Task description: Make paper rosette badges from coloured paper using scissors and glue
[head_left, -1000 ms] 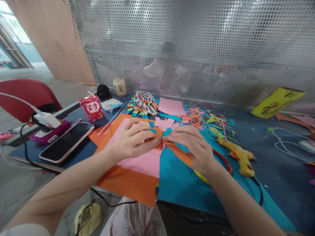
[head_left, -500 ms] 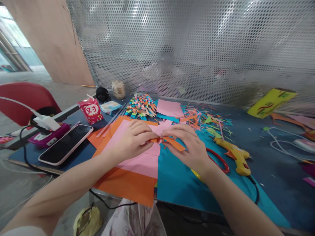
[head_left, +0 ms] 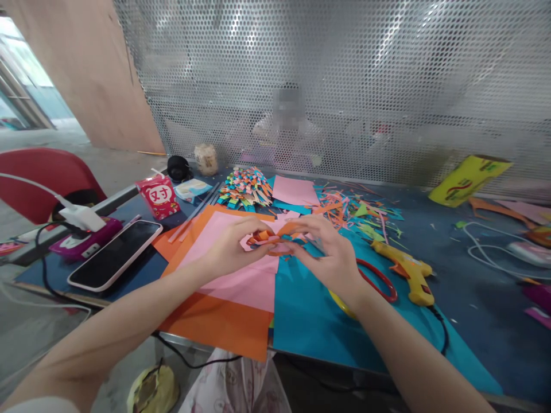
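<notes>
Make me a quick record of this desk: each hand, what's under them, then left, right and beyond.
Left hand: pinching curled orange paper
Right hand: fingers also on orange paper, close to the left
Under hands: pink sheet on orange sheet; blue sheet alongside
Left: phone, purple power strip, red carton
Right: yellow glue gun
Beyond: heap of folded paper pieces, loose paper scraps

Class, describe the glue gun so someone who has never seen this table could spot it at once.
On the dark blue table, find the large teal sheet on the person's right. The glue gun lies by its right edge, right of the red loop. It is yellow, with an orange trigger and black cord, unlike the yellow packet near the metal wall.
</notes>
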